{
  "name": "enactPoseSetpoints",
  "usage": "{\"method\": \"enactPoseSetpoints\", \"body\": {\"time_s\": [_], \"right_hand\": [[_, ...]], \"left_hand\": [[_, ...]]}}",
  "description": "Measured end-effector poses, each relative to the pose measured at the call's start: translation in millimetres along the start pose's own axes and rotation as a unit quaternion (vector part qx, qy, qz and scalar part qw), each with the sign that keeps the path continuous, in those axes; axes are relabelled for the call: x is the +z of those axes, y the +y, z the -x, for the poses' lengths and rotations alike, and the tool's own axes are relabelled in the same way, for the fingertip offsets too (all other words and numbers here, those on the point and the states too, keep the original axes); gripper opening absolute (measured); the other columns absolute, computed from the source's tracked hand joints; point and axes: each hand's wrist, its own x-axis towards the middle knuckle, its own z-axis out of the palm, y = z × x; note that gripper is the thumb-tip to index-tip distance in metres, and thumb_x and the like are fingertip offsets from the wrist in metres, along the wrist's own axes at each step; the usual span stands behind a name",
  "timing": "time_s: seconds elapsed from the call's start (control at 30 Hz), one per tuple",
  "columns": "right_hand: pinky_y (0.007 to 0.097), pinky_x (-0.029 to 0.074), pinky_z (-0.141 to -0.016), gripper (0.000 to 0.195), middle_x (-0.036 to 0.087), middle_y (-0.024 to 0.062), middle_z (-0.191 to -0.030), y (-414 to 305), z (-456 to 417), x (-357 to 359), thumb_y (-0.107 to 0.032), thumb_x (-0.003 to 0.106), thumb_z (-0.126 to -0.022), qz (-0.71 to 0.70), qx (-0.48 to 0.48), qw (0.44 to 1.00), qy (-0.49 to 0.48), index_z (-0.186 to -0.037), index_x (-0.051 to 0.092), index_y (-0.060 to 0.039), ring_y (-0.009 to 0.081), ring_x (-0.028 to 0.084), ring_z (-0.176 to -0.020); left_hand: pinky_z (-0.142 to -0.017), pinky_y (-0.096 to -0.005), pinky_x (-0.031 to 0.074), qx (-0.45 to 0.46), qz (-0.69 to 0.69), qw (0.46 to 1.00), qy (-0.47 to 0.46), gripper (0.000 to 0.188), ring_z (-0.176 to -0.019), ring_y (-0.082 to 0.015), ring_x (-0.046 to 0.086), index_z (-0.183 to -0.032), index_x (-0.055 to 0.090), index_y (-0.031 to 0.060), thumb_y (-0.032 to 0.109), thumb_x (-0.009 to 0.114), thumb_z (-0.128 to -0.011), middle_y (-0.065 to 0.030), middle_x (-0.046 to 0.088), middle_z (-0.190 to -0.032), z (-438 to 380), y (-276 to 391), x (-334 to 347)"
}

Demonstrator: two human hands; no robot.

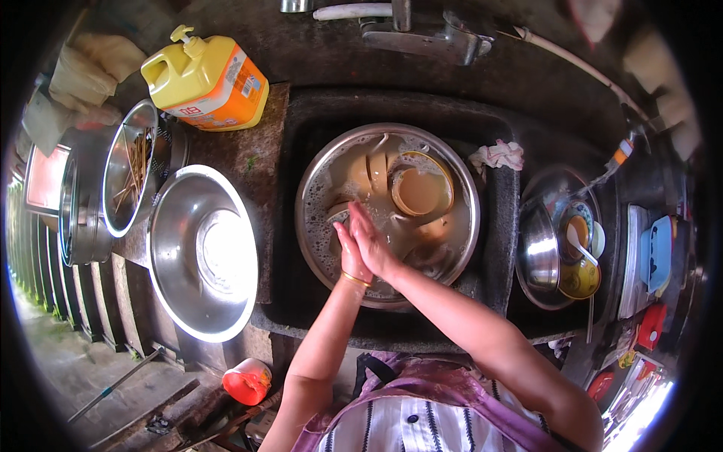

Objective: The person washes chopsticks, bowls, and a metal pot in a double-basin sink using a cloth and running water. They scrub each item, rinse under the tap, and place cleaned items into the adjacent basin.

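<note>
My left hand (355, 257) and my right hand (373, 243) are pressed together, palm to palm, above a large steel basin (474, 226) of cloudy, sudsy water. Neither appears to hold anything, though the space between the palms is hidden. A gold-coloured bangle circles my left wrist. Several bowls lie in the water, among them a round bowl (419, 192) inside a yellow-rimmed one (450, 186) beyond my hands. The basin stands in a dark stone sink (361, 101). A crumpled wet cloth (500, 155) hangs on the sink's right edge.
A yellow detergent jug (209, 82) with a pump stands at back left, above a shiny steel basin (169, 254) and a colander (121, 214) holding chopsticks. To the right, water runs into a second compartment with a steel pot (536, 254), bowls and a white spoon (579, 246). A metal faucet fixture (418, 39) is behind.
</note>
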Motion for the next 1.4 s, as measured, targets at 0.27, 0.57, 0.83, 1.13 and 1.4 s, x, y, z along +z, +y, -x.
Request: {"method": "enactPoseSetpoints", "body": {"time_s": [0.27, 0.57, 0.83, 1.13, 1.4], "right_hand": [[0.0380, 0.012, -0.107, 0.069, 0.015, 0.0224, -0.140, 25, -16, 2, -0.053, 0.021, -0.089, 0.114, 0.065, 0.991, 0.031, -0.135, 0.019, -0.0010, 0.0328, 0.009, -0.132], [0.0361, 0.009, -0.107, 0.071, 0.011, 0.0198, -0.142, 40, -4, 4, -0.054, 0.020, -0.089, 0.100, 0.046, 0.993, 0.041, -0.137, 0.011, -0.0041, 0.0310, 0.006, -0.133], [0.0396, 0.016, -0.105, 0.063, 0.020, 0.0185, -0.138, 11, 21, 19, -0.048, 0.021, -0.090, 0.126, 0.005, 0.992, 0.013, -0.135, 0.017, -0.0045, 0.0293, 0.014, -0.131], [0.0379, 0.040, -0.087, 0.054, 0.057, 0.0219, -0.104, 92, -26, -16, -0.041, 0.026, -0.091, 0.028, 0.166, 0.986, 0.001, -0.106, 0.054, 0.0028, 0.0331, 0.052, -0.104], [0.0303, 0.043, -0.082, 0.031, 0.060, 0.0056, -0.099, 15, 48, -53, -0.029, 0.052, -0.087, 0.035, 0.207, 0.974, -0.091, -0.098, 0.058, -0.0003, 0.0195, 0.056, -0.091]], "left_hand": [[-0.106, -0.0358, 0.006, -0.034, 0.062, 0.997, -0.017, 0.078, -0.133, -0.0181, 0.009, -0.139, 0.014, 0.0180, 0.068, 0.023, -0.080, -0.0011, 0.014, -0.145, 4, 7, -18], [-0.106, -0.0358, 0.006, -0.093, 0.067, 0.988, -0.100, 0.080, -0.133, -0.0183, 0.008, -0.139, 0.014, 0.0165, 0.069, 0.023, -0.079, -0.0009, 0.010, -0.145, 4, -1, -15], [-0.105, -0.0363, 0.012, -0.119, 0.061, 0.990, -0.051, 0.087, -0.130, -0.0219, 0.020, -0.138, 0.021, 0.0173, 0.076, 0.020, -0.074, -0.0035, 0.022, -0.142, -8, 4, -31], [-0.095, -0.0341, 0.032, -0.140, 0.086, 0.983, 0.082, 0.078, -0.105, -0.0182, 0.046, -0.114, 0.048, 0.0109, 0.074, 0.027, -0.075, -0.0021, 0.052, -0.111, -27, -50, -57], [-0.083, -0.0347, 0.043, 0.028, 0.089, 0.990, 0.108, 0.027, -0.074, -0.0153, 0.052, -0.077, 0.046, 0.0103, 0.033, 0.045, -0.090, -0.0013, 0.050, -0.069, -21, 0, -57]]}}
